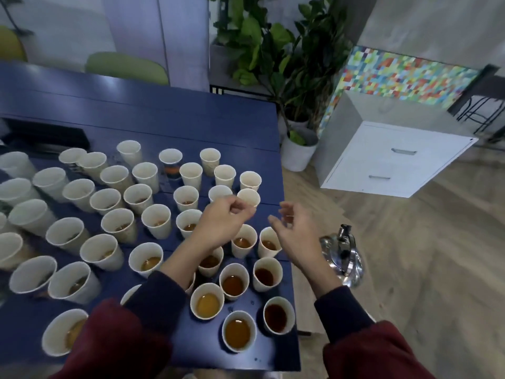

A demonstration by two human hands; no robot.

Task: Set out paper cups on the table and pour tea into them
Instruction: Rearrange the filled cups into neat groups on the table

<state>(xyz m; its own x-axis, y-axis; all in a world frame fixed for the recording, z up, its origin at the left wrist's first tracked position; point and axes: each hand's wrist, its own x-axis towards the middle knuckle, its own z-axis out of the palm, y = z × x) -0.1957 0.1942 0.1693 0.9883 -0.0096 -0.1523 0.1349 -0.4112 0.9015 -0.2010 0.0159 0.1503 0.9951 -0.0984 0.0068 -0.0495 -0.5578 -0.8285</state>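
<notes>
Paper cups stand in loose diagonal rows over the blue surface (pixel 191 119), from its left edge to its right edge. Those toward the near right corner hold tea. A cup right at the corner (pixel 276 314) and one behind it (pixel 264 276) hold a very dark brew. An amber-filled cup (pixel 237 331) sits nearest the front edge, and a paler orange one (pixel 207 304) stands just to its left. Further back the tea is shallow, only a little showing at the bottom of a mid-row cup (pixel 156 220). The far-row cups (pixel 210 157) show pale insides with no tea visible.

The left grip (pixel 221 222) hovers over the middle rows near the right edge, fingers curled with thumb and fingertips drawn together just in front of a pale-looking cup (pixel 250 196). Blur hides whether they touch its rim, so I cannot tell if it grasps anything. The right grip (pixel 295 233) hangs over the right edge, fingers loosely bent and released, holding nothing.

A shiny metal kettle (pixel 345 258) sits off the right edge, lower than the surface. Past the far right corner stand a white plant pot (pixel 297 153) and a white drawer cabinet (pixel 393 160).
</notes>
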